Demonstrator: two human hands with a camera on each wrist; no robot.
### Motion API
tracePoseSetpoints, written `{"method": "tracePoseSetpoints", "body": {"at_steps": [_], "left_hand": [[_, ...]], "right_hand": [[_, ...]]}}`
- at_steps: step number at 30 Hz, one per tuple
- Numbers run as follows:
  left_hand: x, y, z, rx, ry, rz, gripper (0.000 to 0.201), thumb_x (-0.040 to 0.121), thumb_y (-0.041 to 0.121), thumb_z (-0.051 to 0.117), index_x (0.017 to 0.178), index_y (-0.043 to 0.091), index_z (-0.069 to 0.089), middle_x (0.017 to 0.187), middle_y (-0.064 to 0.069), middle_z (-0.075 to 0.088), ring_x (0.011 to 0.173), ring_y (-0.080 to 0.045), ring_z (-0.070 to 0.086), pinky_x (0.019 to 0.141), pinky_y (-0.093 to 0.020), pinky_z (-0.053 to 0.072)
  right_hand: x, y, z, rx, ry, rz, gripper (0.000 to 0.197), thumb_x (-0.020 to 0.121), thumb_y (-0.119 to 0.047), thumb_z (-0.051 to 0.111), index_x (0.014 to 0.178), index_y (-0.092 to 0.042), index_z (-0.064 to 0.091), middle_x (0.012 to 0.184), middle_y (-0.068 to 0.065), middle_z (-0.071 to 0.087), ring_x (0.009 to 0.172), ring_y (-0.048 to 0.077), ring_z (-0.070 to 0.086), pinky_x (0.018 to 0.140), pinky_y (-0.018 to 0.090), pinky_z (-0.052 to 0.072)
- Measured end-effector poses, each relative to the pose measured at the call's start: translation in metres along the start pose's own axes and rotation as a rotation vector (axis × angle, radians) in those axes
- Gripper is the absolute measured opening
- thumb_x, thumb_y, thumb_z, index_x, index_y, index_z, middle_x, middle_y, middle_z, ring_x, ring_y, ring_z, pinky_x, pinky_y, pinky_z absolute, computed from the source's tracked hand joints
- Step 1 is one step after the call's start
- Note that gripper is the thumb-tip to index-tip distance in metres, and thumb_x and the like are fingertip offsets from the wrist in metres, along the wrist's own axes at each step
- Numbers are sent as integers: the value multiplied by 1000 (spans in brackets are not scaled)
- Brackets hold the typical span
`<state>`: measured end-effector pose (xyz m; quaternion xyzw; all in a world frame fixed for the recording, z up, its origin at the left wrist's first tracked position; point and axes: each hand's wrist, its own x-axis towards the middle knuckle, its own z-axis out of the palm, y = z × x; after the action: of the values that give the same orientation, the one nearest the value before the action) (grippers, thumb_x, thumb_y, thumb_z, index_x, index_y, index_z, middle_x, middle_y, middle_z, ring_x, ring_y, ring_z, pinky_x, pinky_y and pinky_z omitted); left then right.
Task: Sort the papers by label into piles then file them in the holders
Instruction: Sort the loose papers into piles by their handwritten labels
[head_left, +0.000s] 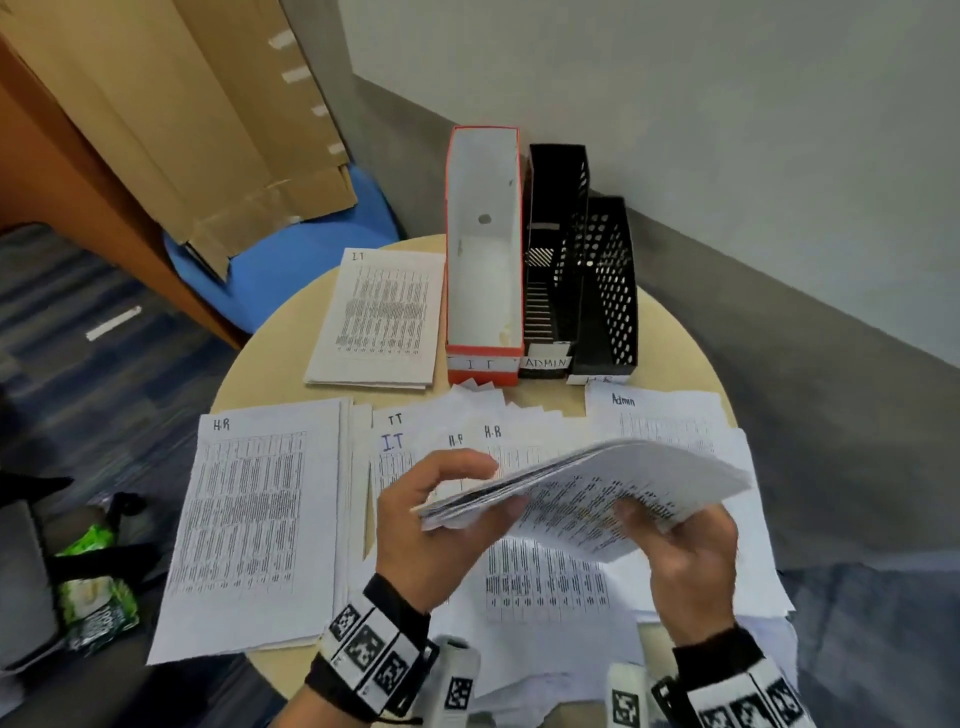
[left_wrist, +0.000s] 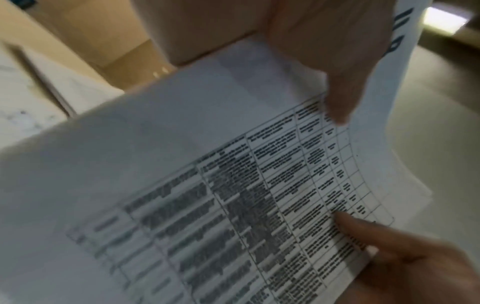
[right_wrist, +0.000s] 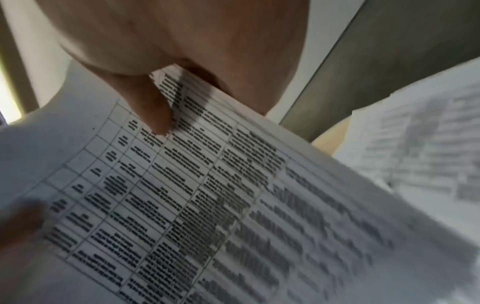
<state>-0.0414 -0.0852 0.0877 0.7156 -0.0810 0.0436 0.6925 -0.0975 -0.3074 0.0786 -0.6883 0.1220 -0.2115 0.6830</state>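
Both hands hold one thick stack of printed papers (head_left: 597, 483) lifted and tilted above the table's middle. My left hand (head_left: 452, 499) pinches its left edge, thumb underneath. My right hand (head_left: 670, 535) grips the lower right edge with the thumb on the printed face. In the left wrist view the sheet (left_wrist: 207, 185) fills the frame under my thumb (left_wrist: 337, 82). The right wrist view shows the same table print (right_wrist: 207, 195). Three holders stand at the back: an orange-and-white IT holder (head_left: 485, 358), a black Admin holder (head_left: 545, 361) and a black HR holder (head_left: 608, 312).
On the round table (head_left: 270, 364) lie an HR pile (head_left: 249, 519) at the left, an IT pile (head_left: 379, 317) beside the IT holder, an Admin pile (head_left: 660, 415) at the right, and mixed fanned sheets (head_left: 467, 431) under my hands. A blue chair (head_left: 291, 260) with cardboard stands behind.
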Motion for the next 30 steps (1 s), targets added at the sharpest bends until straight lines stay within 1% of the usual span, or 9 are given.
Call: {"method": "tracePoseSetpoints", "body": {"at_steps": [4, 7, 9, 12, 17, 20, 23, 28, 30], "left_hand": [[16, -1, -7, -91, 48, 21, 40, 81, 43, 66, 104, 11, 67, 94, -10, 77, 89, -32, 74, 84, -45, 59], [30, 2, 1, -124, 56, -53, 29, 84, 43, 70, 95, 17, 69, 88, -11, 75, 83, -33, 72, 81, -51, 60], [40, 1, 7, -127, 27, -76, 16, 91, 29, 73, 93, 13, 69, 86, -11, 74, 79, -30, 72, 76, -46, 61], [53, -7, 13, -126, -20, -84, 7, 97, 19, 69, 93, 13, 68, 86, -10, 74, 79, -26, 73, 76, -38, 61], [69, -67, 4, 98, -179, -211, 33, 90, 64, 63, 103, 34, 64, 106, 11, 71, 102, -12, 68, 95, -42, 56], [63, -111, -12, 439, -311, -336, 49, 90, 59, 67, 124, 24, 57, 127, 8, 60, 117, -13, 60, 101, -37, 51], [43, -143, -22, 779, -543, -285, 53, 90, 56, 68, 130, 23, 55, 136, 6, 50, 119, -12, 54, 102, -30, 47], [34, -160, -15, 814, -495, -277, 69, 88, 54, 70, 143, 22, 43, 145, 4, 42, 127, -16, 50, 108, -32, 45], [36, -162, -10, 909, -617, -235, 80, 85, 58, 70, 151, 29, 33, 153, 6, 35, 135, -18, 44, 112, -37, 43]], "right_hand": [[-8, -12, 11, -274, 31, -255, 84, 77, 23, 71, 145, -14, 38, 127, 3, 65, 100, 29, 69, 93, 38, 54], [-12, -18, 18, -533, 91, -450, 86, 85, 15, 59, 152, -33, 34, 128, 5, 60, 96, 19, 69, 91, 27, 54], [-10, -20, 18, -629, 121, -497, 68, 90, 9, 49, 148, -25, 47, 117, 7, 61, 92, 14, 66, 88, 17, 51], [-3, -7, 13, -801, 82, -522, 49, 89, 4, 39, 119, -9, 75, 97, 2, 60, 84, 13, 59, 78, 14, 50], [16, 32, 16, -1057, -102, -225, 45, 85, 12, 53, 114, -15, 75, 108, -3, 62, 99, 16, 57, 86, 37, 56], [25, 47, 16, -1068, -166, 44, 32, 93, -8, 56, 116, -26, 71, 118, -12, 59, 111, 10, 51, 101, 32, 46], [34, 61, 9, -1077, -183, 255, 28, 94, -15, 59, 116, -31, 67, 125, -12, 58, 123, 13, 50, 108, 31, 40], [57, 79, -3, -1025, -154, 451, 37, 91, -15, 65, 127, -24, 63, 133, -6, 62, 120, 15, 57, 105, 35, 48], [71, 84, -5, -959, -131, 511, 41, 91, -14, 67, 131, -20, 60, 132, -3, 63, 115, 15, 59, 102, 32, 49]]}}
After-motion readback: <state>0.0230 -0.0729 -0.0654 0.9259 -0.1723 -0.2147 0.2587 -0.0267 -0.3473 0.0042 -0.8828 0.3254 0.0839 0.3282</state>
